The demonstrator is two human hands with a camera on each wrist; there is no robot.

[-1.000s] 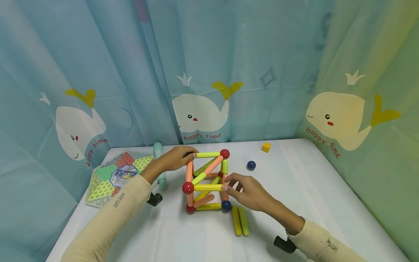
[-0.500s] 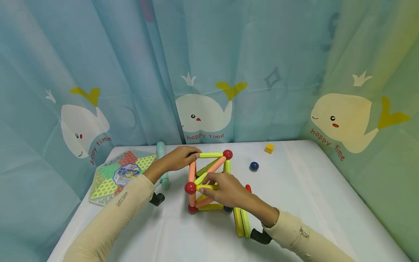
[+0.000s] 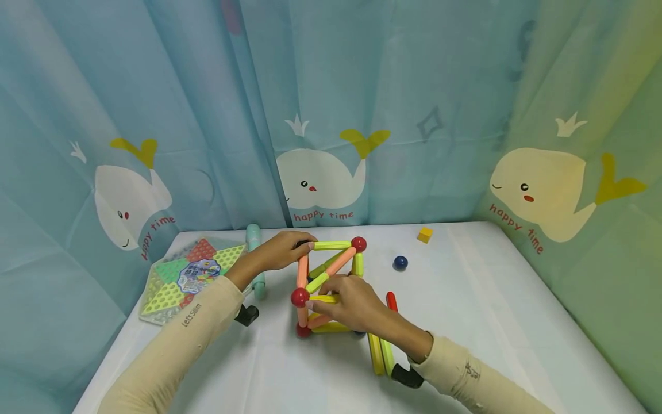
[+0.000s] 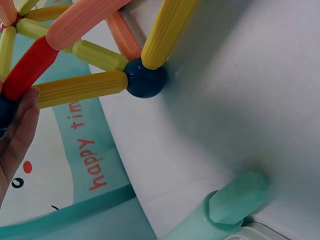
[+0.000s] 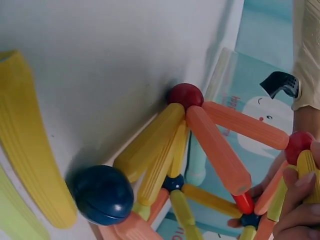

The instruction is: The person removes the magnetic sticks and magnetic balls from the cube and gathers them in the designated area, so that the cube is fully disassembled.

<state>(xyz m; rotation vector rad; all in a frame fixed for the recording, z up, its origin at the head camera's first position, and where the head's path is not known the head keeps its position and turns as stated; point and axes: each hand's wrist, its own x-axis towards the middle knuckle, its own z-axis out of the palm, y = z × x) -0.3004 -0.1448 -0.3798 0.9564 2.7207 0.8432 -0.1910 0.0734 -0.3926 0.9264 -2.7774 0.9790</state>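
Observation:
A frame of magnetic sticks and balls stands on the table, its front upper left corner a red ball [image 3: 300, 297]. My right hand [image 3: 354, 302] pinches a yellow stick [image 3: 326, 298] whose left end meets that ball. In the right wrist view, fingers [image 5: 295, 200] wrap this yellow stick beside the red ball [image 5: 300, 146]. At the back upper left corner, my left hand [image 3: 281, 250] grips a dark blue ball [image 4: 6, 112], where a red stick [image 4: 32, 67] joins. An orange stick [image 5: 217, 150] slants up from the lower red ball [image 5: 185, 95]. My right hand hides the frame's front right side.
Yellow and light green sticks [image 3: 381, 353] lie right of the frame, with a red stick [image 3: 391, 302] beyond the right wrist. Farther back are a blue ball [image 3: 400, 263] and a yellow cube [image 3: 425, 234]. A clear box [image 3: 155, 305] and a mint-green tube [image 3: 253, 233] lie left.
My right hand has moved left along the upper front, from the yellow stick's right end toward the red ball. The red stick now shows past the wrist. My left hand keeps its hold.

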